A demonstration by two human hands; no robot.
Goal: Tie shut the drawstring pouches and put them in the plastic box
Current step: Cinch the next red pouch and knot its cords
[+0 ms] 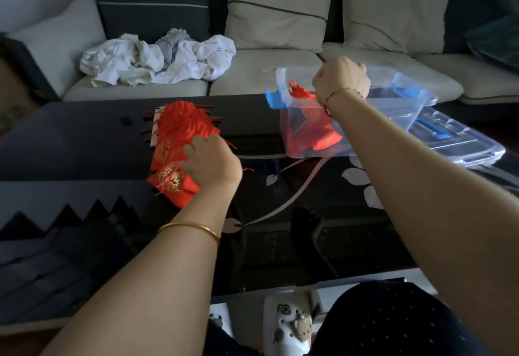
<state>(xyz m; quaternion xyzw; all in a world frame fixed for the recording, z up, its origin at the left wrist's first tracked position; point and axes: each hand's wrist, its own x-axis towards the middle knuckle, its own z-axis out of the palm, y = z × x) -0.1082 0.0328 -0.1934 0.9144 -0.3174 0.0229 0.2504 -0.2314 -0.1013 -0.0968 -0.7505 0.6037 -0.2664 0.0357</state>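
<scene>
L hand [213, 159] pinches red pouch [171, 179].

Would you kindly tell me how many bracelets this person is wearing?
2. A gold bangle is on the left wrist, near the red pouches; a thin bracelet is on the right wrist, over the plastic box. None looks hidden.

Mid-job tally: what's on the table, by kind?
Clear plastic box: 1
Box lid: 1
Red pouch pile: 1, pouches overlap, uncountable
Red pouch in box: at least 1
Total: at least 4
</scene>
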